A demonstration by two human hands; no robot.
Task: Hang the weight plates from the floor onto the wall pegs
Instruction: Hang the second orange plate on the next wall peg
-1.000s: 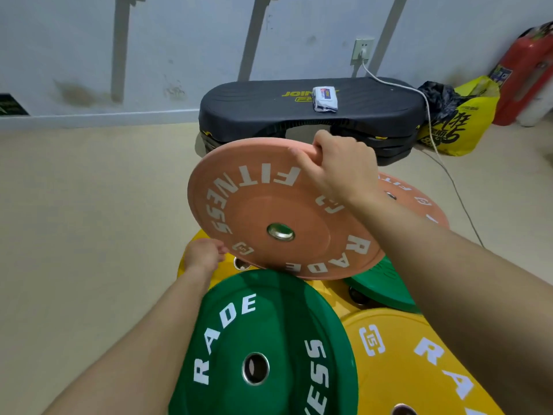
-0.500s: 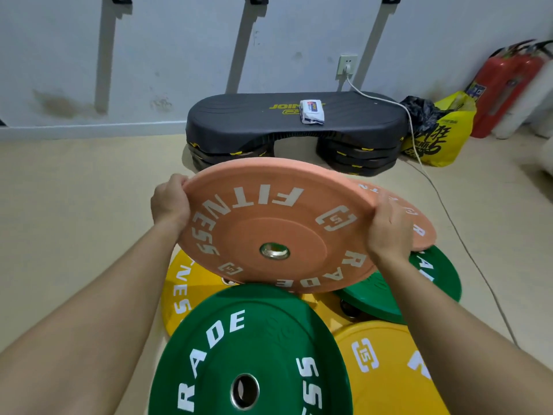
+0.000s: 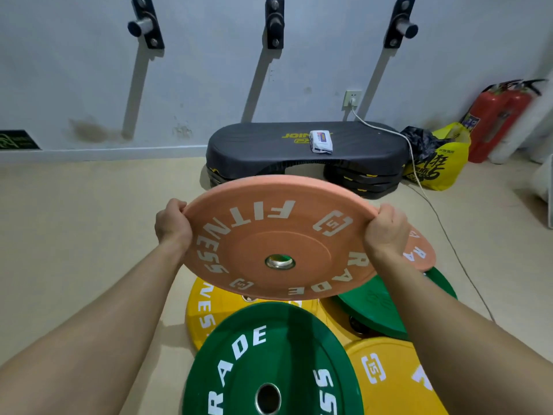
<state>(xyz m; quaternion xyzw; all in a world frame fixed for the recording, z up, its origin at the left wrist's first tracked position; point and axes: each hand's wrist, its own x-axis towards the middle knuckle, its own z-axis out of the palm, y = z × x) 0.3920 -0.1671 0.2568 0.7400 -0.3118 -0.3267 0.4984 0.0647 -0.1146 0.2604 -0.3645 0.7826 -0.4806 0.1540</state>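
Pink plate point(image 3: 278, 235) is being gripped at opposite rims by left hand point(image 3: 172, 224) and right hand point(image 3: 387, 232). Tilting it upright, bore point(image 3: 279, 262) square to peg point(image 3: 275, 20), is becoming critical.

held plate point(image 3: 269, 244): salmon pink, white lettering, silver hub
near plate point(image 3: 269, 354): green, white letters
floor plates point(image 3: 398, 381): yellow, white marks
step platform point(image 3: 269, 145): dark grey, yellow logo
bag point(image 3: 446, 163): yellow, black print
extinguishers point(image 3: 493, 121): red

held plate point(image 3: 278, 235) abv floor plates point(image 3: 269, 369) | step bench point(image 3: 269, 148) bhd | pegs point(image 3: 275, 22) on wall point(image 3: 209, 70)
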